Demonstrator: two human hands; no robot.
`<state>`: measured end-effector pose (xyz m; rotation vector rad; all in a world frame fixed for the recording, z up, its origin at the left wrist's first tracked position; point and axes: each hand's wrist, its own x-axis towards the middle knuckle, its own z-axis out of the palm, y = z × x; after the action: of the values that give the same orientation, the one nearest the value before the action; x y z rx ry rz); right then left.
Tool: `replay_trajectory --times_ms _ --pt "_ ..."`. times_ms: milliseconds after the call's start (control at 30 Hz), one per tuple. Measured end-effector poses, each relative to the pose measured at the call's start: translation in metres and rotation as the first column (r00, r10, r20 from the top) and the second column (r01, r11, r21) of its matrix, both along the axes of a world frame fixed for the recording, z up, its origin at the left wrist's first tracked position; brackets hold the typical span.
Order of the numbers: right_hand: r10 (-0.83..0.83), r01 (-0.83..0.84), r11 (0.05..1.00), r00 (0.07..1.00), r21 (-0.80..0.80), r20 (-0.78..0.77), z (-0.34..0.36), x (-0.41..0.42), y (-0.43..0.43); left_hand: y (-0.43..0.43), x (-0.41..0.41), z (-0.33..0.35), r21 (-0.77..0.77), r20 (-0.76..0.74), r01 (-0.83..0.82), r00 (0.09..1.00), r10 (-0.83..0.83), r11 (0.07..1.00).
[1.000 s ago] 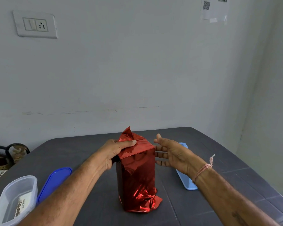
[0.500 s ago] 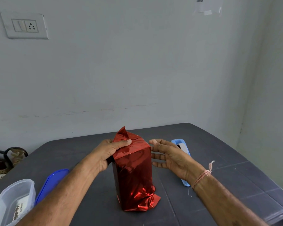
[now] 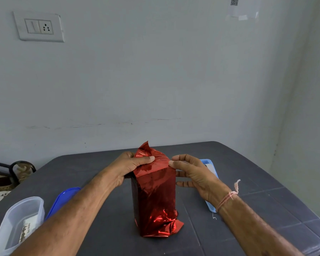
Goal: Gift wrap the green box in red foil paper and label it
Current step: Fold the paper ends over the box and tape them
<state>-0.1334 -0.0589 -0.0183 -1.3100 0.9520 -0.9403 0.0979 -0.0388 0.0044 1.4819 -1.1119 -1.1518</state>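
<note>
I'd call this the top-flap fold. Foil-wrapped box [image 3: 153,198] upright mid-tabletop [image 3: 251,169]. Left hand [image 3: 129,168] clamps red foil paper [image 3: 156,168] on top; right hand [image 3: 194,174] pinches its edge. Next: crease inward.

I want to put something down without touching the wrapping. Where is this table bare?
Bare table lies behind the wrapped box up to the far edge, and right of the right forearm. Crowded: the left side, with blue lid and clear container; a light blue tray by the right hand.
</note>
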Motion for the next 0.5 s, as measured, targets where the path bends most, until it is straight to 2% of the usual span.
replay_trajectory --times_ms 167,500 --pt "-0.009 0.008 1.000 1.000 -0.007 -0.008 -0.0016 -0.0035 -0.0022 -0.0008 -0.0004 0.0037 -0.072 0.127 0.045 0.991 -0.036 0.996" --pt "0.002 -0.002 1.000 1.000 0.018 0.024 -0.0030 -0.0022 -0.0058 0.0022 -0.0049 -0.0023 -0.087 0.059 -0.027 0.998 0.032 0.996"
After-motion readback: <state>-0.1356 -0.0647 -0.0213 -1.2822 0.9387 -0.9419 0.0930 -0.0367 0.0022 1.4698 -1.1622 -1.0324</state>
